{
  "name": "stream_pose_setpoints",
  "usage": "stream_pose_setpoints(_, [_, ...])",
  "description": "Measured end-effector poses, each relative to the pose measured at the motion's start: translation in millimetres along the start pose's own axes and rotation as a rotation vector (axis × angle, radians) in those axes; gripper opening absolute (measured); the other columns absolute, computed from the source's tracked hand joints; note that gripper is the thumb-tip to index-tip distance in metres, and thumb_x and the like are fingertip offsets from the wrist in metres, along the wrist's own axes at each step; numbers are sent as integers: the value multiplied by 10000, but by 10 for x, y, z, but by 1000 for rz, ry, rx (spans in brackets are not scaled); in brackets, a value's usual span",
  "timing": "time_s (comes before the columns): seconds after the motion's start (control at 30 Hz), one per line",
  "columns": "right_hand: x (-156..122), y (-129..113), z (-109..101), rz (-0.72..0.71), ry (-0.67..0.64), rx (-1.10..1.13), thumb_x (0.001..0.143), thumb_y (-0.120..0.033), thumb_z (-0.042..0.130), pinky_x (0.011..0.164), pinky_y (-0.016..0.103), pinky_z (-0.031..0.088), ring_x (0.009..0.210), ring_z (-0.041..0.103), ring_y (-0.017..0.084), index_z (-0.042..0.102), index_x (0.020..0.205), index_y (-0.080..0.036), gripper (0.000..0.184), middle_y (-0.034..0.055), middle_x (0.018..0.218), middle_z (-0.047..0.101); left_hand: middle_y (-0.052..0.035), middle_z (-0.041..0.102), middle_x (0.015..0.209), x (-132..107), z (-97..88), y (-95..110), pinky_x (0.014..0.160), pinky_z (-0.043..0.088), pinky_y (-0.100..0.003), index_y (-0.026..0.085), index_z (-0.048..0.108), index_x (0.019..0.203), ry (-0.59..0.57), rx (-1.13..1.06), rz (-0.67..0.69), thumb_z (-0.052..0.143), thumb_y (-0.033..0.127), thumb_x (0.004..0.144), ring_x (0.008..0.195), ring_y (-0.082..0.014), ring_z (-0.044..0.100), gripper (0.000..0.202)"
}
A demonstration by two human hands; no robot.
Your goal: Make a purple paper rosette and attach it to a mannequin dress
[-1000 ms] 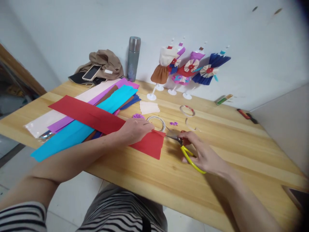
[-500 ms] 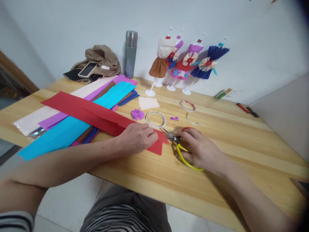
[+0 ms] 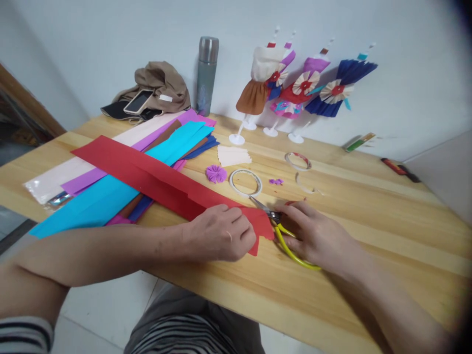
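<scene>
A long red strip of crepe paper (image 3: pixel 147 179) runs from the stack toward me. My left hand (image 3: pixel 224 233) is closed on its near end, fingertips hidden beneath. My right hand (image 3: pixel 309 231) grips scissors (image 3: pixel 291 246) with yellow handles, their blades parted and lying at the strip's notched end. Beyond the hands are a roll of white tape (image 3: pixel 246 183), a purple paper rosette (image 3: pixel 216 174), a few purple scraps (image 3: pixel 276 182) and a pleated cream paper piece (image 3: pixel 234 156).
Turquoise crepe paper (image 3: pixel 92 206) and other coloured strips lie at left. A thermos (image 3: pixel 207 76), brown cloth (image 3: pixel 162 81) and phone (image 3: pixel 139 101) stand behind. Several paper dresses on stands (image 3: pixel 254 97) line the wall. Another tape roll (image 3: pixel 298 161) and a red-and-black cutter (image 3: pixel 400 169) lie right.
The view has shifted slightly. My left hand has moved right and nearer with the red paper's end, and the scissors stay at that end in my right hand.
</scene>
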State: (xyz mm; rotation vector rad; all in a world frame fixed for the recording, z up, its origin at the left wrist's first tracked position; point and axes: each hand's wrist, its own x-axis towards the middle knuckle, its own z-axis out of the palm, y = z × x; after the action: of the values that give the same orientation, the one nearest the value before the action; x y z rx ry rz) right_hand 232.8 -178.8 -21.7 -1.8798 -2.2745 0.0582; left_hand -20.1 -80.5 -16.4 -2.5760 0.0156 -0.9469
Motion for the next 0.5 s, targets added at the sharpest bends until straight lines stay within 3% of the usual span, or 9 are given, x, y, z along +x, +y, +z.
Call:
stream_pose_setpoints(0.37, [-64, -37, -40, 2, -9, -22, 817, -228, 590, 642, 448, 614, 877, 727, 326, 577, 1281, -214, 464, 154, 1140, 679, -5, 606, 631, 8, -31, 3, 535, 416, -266, 136, 609, 761, -72, -11, -31, 527, 20, 842, 569, -128, 537, 164])
stream_pose_setpoints(0.5, [-81, -31, -27, 10, -20, -18, 832, -237, 574, 637, 422, 608, 857, 728, 304, 571, 1283, -202, 453, 144, 1114, 679, -32, 657, 689, -3, 13, 8, 542, 435, -268, 116, 630, 848, -111, -7, -58, 520, 36, 860, 618, -145, 588, 136])
